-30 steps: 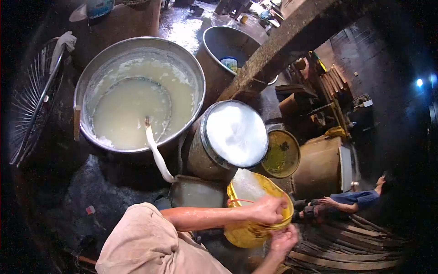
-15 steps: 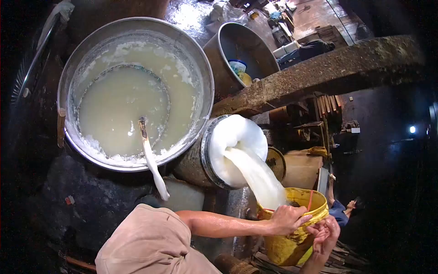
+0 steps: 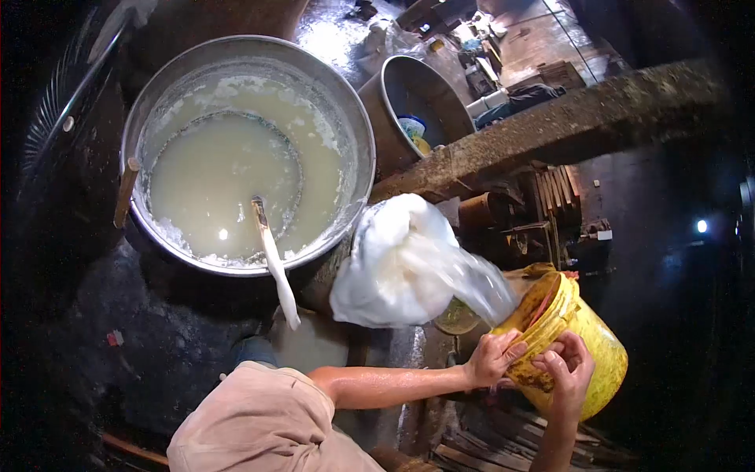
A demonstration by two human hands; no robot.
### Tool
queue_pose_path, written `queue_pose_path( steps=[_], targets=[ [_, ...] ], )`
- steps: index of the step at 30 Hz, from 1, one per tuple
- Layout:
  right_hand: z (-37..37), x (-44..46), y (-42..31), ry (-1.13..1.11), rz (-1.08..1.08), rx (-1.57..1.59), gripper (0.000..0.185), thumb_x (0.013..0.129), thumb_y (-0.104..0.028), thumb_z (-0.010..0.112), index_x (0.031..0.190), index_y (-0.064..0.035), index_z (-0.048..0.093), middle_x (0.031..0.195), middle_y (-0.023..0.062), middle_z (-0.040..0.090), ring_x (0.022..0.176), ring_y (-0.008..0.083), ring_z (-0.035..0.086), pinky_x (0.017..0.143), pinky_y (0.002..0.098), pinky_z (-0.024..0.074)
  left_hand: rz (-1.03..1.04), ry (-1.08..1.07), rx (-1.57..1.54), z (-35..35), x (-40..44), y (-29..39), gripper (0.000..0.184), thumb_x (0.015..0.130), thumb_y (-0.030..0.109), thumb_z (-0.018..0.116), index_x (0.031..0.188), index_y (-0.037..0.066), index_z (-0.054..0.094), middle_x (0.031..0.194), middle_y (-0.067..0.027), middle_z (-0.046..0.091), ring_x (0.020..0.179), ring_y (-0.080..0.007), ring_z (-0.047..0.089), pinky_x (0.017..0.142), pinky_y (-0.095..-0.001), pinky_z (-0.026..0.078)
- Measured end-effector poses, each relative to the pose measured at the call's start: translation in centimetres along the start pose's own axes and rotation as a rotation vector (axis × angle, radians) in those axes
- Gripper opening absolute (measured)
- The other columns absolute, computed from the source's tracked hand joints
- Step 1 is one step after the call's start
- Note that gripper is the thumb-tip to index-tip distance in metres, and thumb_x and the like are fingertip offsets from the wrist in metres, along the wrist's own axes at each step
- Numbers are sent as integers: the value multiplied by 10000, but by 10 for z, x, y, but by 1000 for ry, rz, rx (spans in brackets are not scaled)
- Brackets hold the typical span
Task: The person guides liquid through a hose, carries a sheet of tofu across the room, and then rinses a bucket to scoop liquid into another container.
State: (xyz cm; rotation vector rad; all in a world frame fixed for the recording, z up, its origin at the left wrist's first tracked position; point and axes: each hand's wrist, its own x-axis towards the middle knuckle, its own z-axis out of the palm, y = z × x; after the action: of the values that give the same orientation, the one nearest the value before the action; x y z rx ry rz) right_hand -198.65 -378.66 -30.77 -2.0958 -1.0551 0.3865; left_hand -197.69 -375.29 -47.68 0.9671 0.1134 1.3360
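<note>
A dirty yellow bucket hangs tipped at the right, its mouth facing left. My left hand is closed on its near rim. My right hand has its fingers curled against the bucket's outer side, just below the rim; its fingertips are partly hidden. Out of the bucket runs a stream of whitish liquid. It lands in a bulging white mass, foam or wet cloth, I cannot tell which, that covers the top of an upright container.
A large metal vat of pale, foam-edged liquid stands at upper left, a stick with a white-wrapped handle leaning over its rim. Behind are another metal vat and a thick beam. Stacked wood lies below the bucket.
The bucket has swung up and right, tipping further over, with both hands moving along. The stream has thinned and the white mass has spread over the container's rim.
</note>
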Motion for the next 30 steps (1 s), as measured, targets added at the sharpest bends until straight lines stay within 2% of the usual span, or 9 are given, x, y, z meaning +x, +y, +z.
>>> queue_pose_path(
  steps=[7, 10, 14, 16, 18, 21, 26, 29, 30],
  targets=[
    [-28, -156, 131, 432, -31, 436, 411, 744, -148, 608, 1074, 8, 420, 975, 107, 492, 860, 195, 561, 739, 300, 537, 214, -497, 78, 27, -105, -14, 264, 829, 285, 589, 910, 39, 541, 696, -86, 547, 655, -262, 567, 588, -370, 400],
    [-4, -232, 224, 837, 453, 579, 529, 755, -249, 688, 1171, -65, 418, 1077, 112, 535, 873, 216, 578, 555, 308, 554, 238, -948, 282, 19, -177, -24, 400, 698, 238, 672, 1009, 44, 513, 905, -102, 502, 902, -274, 494, 735, -375, 351],
    [68, -344, 437, 749, 548, 1125, 361, 797, -212, 577, 1095, -18, 518, 991, 97, 573, 873, 240, 584, 745, 387, 502, 41, -1125, 582, -8, -284, -30, 405, 597, 215, 657, 972, 90, 569, 890, -117, 525, 893, -301, 516, 762, -412, 392],
    [117, -378, 415, 731, 494, 1050, 393, 807, -253, 558, 1124, -27, 509, 1045, 105, 554, 943, 263, 561, 788, 423, 481, -299, -1201, 732, -28, -324, -41, 376, 606, 221, 614, 945, 58, 616, 938, -146, 565, 944, -336, 543, 770, -453, 454],
    [145, -412, 411, 874, 824, 1103, 392, 801, -227, 541, 1149, -50, 504, 1086, 114, 539, 1001, 286, 536, 812, 459, 463, -384, -1333, 800, -47, -336, -26, 360, 616, 230, 601, 928, 53, 622, 956, -146, 578, 948, -334, 551, 777, -450, 464],
    [153, -417, 401, 888, 865, 1264, 362, 788, -194, 528, 1128, -71, 513, 1076, 102, 537, 1000, 288, 534, 831, 492, 442, -433, -1372, 799, -49, -348, -12, 350, 632, 238, 599, 923, 45, 626, 964, -156, 584, 959, -331, 556, 771, -448, 472],
    [162, -399, 440, 962, 698, 1379, 174, 795, -216, 528, 898, -76, 512, 949, 70, 543, 924, 258, 543, 810, 469, 439, -157, -924, 618, -38, -317, -1, 347, 683, 195, 602, 994, 43, 587, 924, -163, 571, 863, -348, 573, 743, -435, 477],
    [155, -384, 425, 840, 559, 1494, 209, 796, -213, 536, 957, -84, 500, 953, 74, 505, 947, 247, 508, 820, 464, 450, -437, -940, 639, -59, -249, 54, 268, 756, 120, 599, 1014, 53, 619, 950, -140, 632, 864, -269, 616, 776, -367, 492],
    [153, -373, 407, 874, 565, 1477, 171, 818, -229, 520, 895, -77, 505, 931, 76, 539, 946, 261, 531, 789, 485, 463, -210, -863, 682, -82, -238, 50, 248, 768, 101, 592, 1008, 51, 629, 940, -127, 649, 830, -240, 631, 764, -350, 503]
  ],
)
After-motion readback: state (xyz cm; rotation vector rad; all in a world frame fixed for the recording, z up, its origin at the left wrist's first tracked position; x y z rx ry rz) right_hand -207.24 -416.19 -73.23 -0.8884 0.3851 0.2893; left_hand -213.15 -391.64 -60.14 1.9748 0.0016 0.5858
